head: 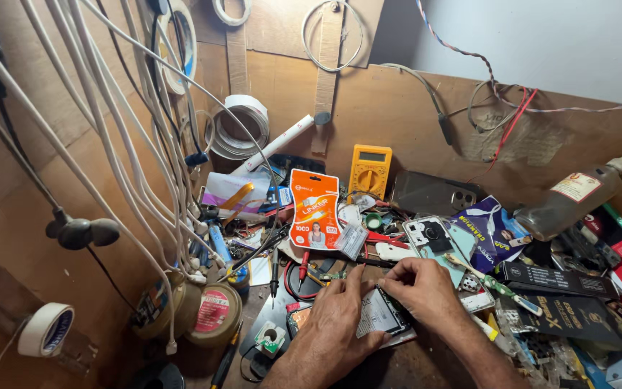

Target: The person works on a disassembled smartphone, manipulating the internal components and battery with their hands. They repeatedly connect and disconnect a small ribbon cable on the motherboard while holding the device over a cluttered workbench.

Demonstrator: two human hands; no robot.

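Observation:
An opened phone (381, 317) with a grey battery lies flat on the cluttered bench in the head view. My left hand (336, 324) rests on its left side, fingers spread over the edge. My right hand (422, 288) sits at its upper right corner, fingertips pinching down on the top of the phone. Whether a small tool is between those fingers I cannot tell. A phone back frame (437, 241) with a camera cutout lies just above my right hand.
A yellow multimeter (370, 169) leans on the back wall, an orange cable pack (314, 210) in front of it. White cables (131, 166) hang at left. Round tins (214, 313), tape roll (46, 330), a bottle (577, 198) and black boxes (563, 288) crowd the sides.

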